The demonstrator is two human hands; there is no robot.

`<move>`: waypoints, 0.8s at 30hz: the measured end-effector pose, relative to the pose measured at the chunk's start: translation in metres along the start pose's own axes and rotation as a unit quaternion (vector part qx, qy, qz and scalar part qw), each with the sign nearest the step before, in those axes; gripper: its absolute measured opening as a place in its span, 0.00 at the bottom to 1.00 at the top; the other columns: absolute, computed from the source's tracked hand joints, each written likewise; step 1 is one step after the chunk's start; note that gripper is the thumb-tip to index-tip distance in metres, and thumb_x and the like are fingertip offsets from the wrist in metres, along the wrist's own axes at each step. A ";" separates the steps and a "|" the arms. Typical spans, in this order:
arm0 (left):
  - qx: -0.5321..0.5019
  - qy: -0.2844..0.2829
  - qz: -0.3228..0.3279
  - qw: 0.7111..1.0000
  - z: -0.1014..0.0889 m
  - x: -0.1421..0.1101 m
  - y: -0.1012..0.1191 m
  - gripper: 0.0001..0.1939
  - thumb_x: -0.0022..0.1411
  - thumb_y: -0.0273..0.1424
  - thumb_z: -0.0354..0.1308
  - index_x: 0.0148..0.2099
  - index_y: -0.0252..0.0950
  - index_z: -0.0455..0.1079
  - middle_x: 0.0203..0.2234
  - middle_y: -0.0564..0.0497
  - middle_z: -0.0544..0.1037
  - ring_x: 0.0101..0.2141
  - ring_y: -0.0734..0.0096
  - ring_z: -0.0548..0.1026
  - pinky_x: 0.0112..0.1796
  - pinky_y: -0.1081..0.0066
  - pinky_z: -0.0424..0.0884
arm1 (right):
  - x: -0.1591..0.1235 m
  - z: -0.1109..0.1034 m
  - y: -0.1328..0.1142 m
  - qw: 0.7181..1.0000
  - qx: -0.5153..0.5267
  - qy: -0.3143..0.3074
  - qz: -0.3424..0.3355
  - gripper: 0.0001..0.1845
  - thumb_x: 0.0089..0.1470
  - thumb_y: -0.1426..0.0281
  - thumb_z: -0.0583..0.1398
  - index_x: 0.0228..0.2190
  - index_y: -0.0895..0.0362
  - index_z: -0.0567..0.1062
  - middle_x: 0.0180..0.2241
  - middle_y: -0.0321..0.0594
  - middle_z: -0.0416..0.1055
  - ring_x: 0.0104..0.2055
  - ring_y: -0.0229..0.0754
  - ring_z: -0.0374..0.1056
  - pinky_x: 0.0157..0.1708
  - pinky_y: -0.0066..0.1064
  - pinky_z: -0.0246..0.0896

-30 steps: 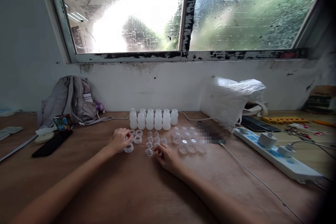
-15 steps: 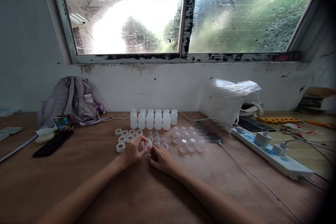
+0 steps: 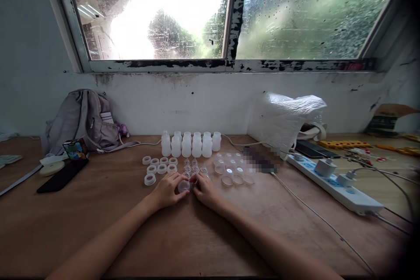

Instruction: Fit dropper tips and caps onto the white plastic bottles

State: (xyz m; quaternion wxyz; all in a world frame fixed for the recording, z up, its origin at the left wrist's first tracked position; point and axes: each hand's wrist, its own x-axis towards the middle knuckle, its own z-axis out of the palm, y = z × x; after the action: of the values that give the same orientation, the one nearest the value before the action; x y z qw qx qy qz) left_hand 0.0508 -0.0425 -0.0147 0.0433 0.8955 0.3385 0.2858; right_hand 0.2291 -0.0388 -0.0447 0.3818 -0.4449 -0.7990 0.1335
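Note:
My left hand (image 3: 169,189) and my right hand (image 3: 203,190) meet on the wooden table (image 3: 131,227), fingers pinched around a small clear plastic piece (image 3: 183,186) between them. Just beyond my fingers lie several small clear nipple-like parts (image 3: 193,168). Left of those sit several white threaded rings (image 3: 159,168). Right of them lie several clear dome caps (image 3: 231,173). A row of small white plastic bottles (image 3: 190,144) stands behind all of these, near the wall.
A grey backpack (image 3: 80,120) leans on the wall at left, with a small colourful box (image 3: 75,148) and a black phone (image 3: 62,175) before it. A white plastic bag (image 3: 284,118) and a white power strip (image 3: 331,181) with plugs and cables lie at right.
My left hand left the white rings and moved right with a ring to meet my right hand. Both hands drew slightly nearer to me and closed together on the clear piece.

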 end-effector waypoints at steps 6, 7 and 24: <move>0.003 -0.023 -0.014 1.000 0.008 -0.002 -0.006 0.16 0.52 0.39 0.53 0.42 0.38 0.64 0.37 0.50 0.71 0.39 0.66 0.67 0.42 0.66 0.61 | -0.001 0.003 0.002 1.000 -0.021 -0.003 -0.008 0.14 0.39 0.82 0.51 0.30 0.57 0.66 0.31 0.40 0.63 0.35 0.39 0.60 0.37 0.30 0.56; -0.001 -0.022 -0.016 1.000 0.008 -0.002 -0.006 0.16 0.52 0.39 0.53 0.43 0.38 0.64 0.37 0.50 0.71 0.39 0.65 0.67 0.42 0.66 0.61 | -0.001 0.003 0.003 1.000 -0.022 -0.003 -0.008 0.14 0.39 0.82 0.51 0.31 0.57 0.66 0.31 0.39 0.63 0.35 0.39 0.60 0.37 0.30 0.56; -0.365 0.106 -0.204 0.902 0.013 0.002 0.007 0.14 0.57 0.39 0.47 0.36 0.33 0.64 0.23 0.53 0.70 0.24 0.75 0.69 0.26 0.75 0.66 | -0.002 -0.007 -0.018 0.992 0.124 -0.001 0.012 0.05 0.49 0.71 0.52 0.31 0.57 0.67 0.25 0.35 0.65 0.25 0.33 0.59 0.26 0.25 0.55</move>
State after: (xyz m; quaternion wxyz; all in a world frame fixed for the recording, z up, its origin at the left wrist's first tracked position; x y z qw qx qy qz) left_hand 0.0636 -0.0448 -0.0226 0.3885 0.6922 0.3886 0.4678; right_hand 0.2237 -0.0515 -0.0310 0.4313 -0.4037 -0.7713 0.2369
